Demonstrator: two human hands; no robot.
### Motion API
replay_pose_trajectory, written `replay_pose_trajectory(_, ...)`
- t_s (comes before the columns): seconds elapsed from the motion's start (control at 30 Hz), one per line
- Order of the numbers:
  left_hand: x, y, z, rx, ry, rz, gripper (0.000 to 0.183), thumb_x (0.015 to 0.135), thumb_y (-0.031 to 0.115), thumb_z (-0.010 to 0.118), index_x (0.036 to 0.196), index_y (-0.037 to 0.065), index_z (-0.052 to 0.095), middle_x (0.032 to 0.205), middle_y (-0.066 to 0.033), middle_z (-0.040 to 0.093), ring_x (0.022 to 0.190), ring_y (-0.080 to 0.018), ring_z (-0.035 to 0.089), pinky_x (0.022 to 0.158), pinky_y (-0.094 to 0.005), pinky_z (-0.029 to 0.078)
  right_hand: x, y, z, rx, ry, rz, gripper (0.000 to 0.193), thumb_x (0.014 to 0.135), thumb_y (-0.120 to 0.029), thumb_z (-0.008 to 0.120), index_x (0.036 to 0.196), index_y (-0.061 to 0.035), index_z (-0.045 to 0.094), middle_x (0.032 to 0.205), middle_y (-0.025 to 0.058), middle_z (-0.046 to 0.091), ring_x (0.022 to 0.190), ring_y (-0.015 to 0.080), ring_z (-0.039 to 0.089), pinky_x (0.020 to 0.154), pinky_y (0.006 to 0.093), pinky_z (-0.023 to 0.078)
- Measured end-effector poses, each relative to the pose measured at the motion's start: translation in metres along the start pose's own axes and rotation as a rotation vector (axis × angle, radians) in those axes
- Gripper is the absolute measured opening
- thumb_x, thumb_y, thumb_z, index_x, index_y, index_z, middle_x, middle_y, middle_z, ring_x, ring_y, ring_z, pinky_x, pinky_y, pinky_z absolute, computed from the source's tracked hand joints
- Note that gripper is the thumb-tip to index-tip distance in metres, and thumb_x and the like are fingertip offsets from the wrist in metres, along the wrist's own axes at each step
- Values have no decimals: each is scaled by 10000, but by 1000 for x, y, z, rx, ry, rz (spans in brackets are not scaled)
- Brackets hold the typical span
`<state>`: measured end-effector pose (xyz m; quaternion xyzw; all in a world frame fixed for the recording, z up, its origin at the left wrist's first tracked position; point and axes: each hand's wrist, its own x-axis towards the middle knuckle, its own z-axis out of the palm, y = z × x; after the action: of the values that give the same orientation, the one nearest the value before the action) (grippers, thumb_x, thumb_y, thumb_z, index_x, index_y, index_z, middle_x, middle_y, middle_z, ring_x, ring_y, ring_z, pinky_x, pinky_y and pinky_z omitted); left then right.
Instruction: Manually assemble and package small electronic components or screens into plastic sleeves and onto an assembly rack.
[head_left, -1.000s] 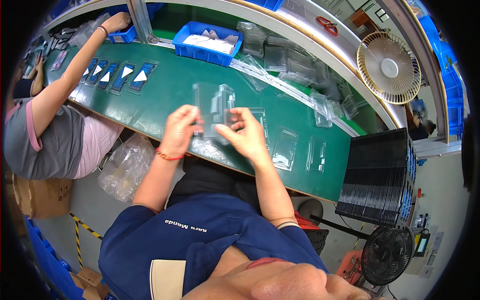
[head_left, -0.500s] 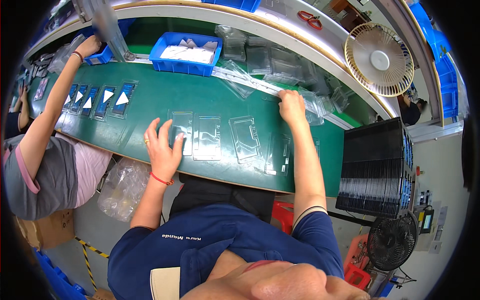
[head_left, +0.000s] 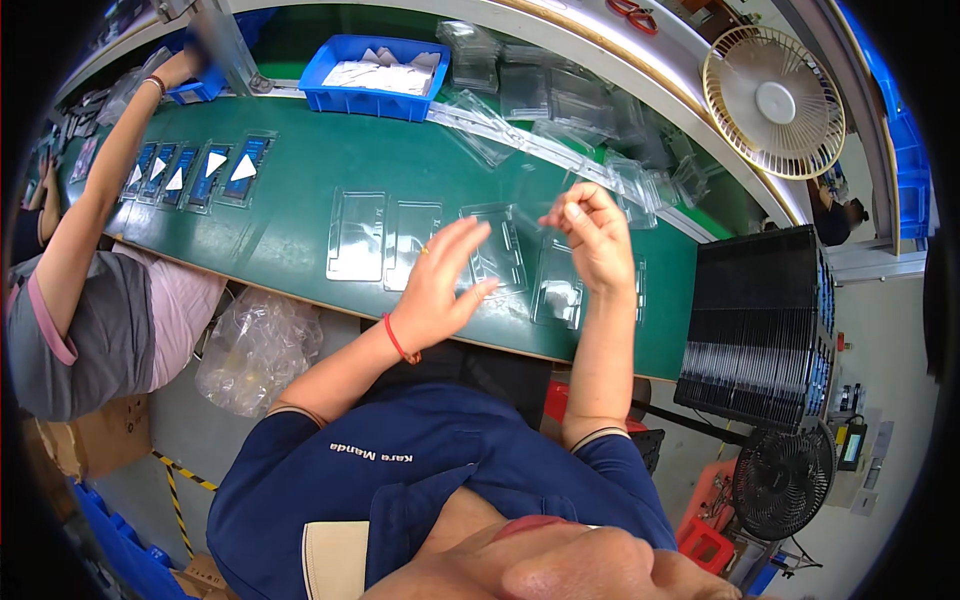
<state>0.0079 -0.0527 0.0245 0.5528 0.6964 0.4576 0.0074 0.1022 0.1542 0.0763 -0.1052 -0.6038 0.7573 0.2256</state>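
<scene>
Several clear plastic blister trays lie in a row on the green worktable (head_left: 290, 240). The leftmost tray (head_left: 357, 238) sits flat, with another tray (head_left: 410, 228) right beside it. My left hand (head_left: 445, 275) hovers over the middle of the row, fingers apart and holding nothing. Part of a third tray (head_left: 503, 250) shows past its fingertips. My right hand (head_left: 597, 238) is raised above the right end of the row, its fingers pinched on a thin clear plastic blister tray (head_left: 540, 195), which is faint and blurred. Below that hand lies one more tray (head_left: 556, 290).
A blue bin (head_left: 365, 103) of white paper pieces stands at the back, beside piled clear trays (head_left: 580, 100). On the left, a co-worker's arm (head_left: 105, 190) reaches past trays with blue cards (head_left: 245, 172). A black rack (head_left: 750, 330) and a white fan (head_left: 774, 102) are on the right.
My right hand has drawn back from the rear pile toward me and now pinches a clear tray. My left hand has moved right, off the leftmost tray.
</scene>
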Motion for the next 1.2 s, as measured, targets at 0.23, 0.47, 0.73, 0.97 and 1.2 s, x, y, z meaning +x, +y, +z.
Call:
replay_pose_trajectory(0.23, 22, -19, -18, -1433, 20, -744, 388, 902, 40, 574, 1284, 43, 511, 830, -35, 574, 646, -108, 568, 528, -245, 507, -55, 34, 37, -12, -66, -3, 205, 854, -30, 655, 1021, -11, 538, 976, 90, 601, 891, 172, 607, 827, 321, 492)
replay_pose_trajectory(0.47, 18, -26, -49, -1257, -332, -777, 321, 930, 94, 545, 1238, 4, 539, 774, -22, 564, 494, -36, 470, 361, -174, 351, -77, -7, 50, -1263, -252, -585, 676, 597, -138, 811, 1229, -72, 579, 1349, 178, 463, 1224, 369, 457, 968, 435, 424)
replay_pose_trajectory(0.73, 16, -11, -4, 531, 292, -62, 432, 873, 295, 616, 1230, 65, 540, 979, -128, 584, 905, -242, 546, 808, -383, 476, -101, 25, 40, -1274, 289, -525, 326, 770, 0, 650, 1096, 0, 641, 1052, 167, 657, 1028, 361, 609, 892, 429, 483)
replay_pose_trajectory(0.97, 0, -7, 8, 576, -19, -301, 578, 775, 447, 662, 1242, 120, 567, 1401, -245, 336, 1374, -459, 133, 985, -755, 44, -112, 68, 71, -1441, 392, -341, 375, 803, -27, 602, 1170, 39, 571, 1147, 200, 596, 1029, 361, 556, 883, 428, 453)
replay_pose_trajectory(1.2, -22, -25, -30, 622, 64, -305, 682, 727, 535, 690, 1254, 123, 553, 1404, -245, 337, 1364, -453, 181, 997, -740, 50, -109, 65, 50, -1565, 325, -219, 886, 593, -562, 781, 1218, 20, 543, 1239, 243, 519, 1105, 386, 477, 928, 486, 390)
